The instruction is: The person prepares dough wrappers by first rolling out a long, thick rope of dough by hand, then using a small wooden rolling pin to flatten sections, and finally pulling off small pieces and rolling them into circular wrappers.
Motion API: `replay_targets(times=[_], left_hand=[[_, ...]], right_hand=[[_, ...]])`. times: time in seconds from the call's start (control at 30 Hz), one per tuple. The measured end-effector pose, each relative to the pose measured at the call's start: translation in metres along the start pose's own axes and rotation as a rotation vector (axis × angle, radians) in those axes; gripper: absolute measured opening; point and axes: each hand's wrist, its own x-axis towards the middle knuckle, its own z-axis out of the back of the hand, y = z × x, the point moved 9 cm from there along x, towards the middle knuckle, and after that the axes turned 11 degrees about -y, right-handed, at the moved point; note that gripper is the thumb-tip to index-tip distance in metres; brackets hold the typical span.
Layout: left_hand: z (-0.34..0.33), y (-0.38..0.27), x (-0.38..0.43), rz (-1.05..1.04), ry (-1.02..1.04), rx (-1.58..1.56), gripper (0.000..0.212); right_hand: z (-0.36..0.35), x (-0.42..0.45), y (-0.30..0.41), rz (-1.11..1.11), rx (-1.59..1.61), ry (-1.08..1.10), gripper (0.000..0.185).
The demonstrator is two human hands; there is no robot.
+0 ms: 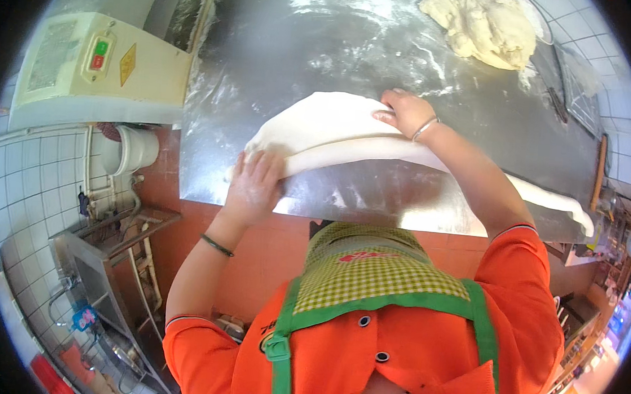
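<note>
A wide sheet of white dough (325,119) lies on the floured metal worktop (303,50). Its near edge is rolled into a long dough roll (356,149), which narrows to a thin tail (548,197) at the right. My left hand (257,180), slightly blurred, lies palm down on the left end of the dough, fingers over it; whether it grips is hidden. My right hand (407,113) has its thumb and fingers bent at the sheet's upper right edge, pinching it. Farther back at the right sits a large lump of dough (483,28).
A cream machine housing (101,70) with green and red buttons borders the worktop at the left. A wooden rolling pin (599,172) lies along the right edge. Below left are a white bucket (134,150) and a metal sink stand (105,260). The worktop's near edge runs before my apron.
</note>
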Motion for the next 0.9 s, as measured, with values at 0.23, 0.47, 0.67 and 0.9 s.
replay_targets(times=[0.23, 0.47, 0.67, 0.9], left_hand=[[-0.023, -0.097, 0.082, -0.084, -0.071, -0.357, 0.065], [-0.016, -0.115, 0.039, -0.125, -0.227, -0.379, 0.051], [-0.030, -0.149, 0.088, -0.102, -0.147, -0.330, 0.065], [-0.038, -0.161, 0.123, -0.282, -0.190, -0.356, 0.063]], right_hand=[[0.007, 0.001, -0.041, -0.070, -0.207, 0.005, 0.032], [0.036, -0.013, 0.021, -0.046, -0.367, -0.030, 0.035], [0.016, -0.121, 0.067, -0.132, -0.735, 0.388, 0.062], [0.026, -0.179, 0.086, -0.009, -0.707, 0.161, 0.066]])
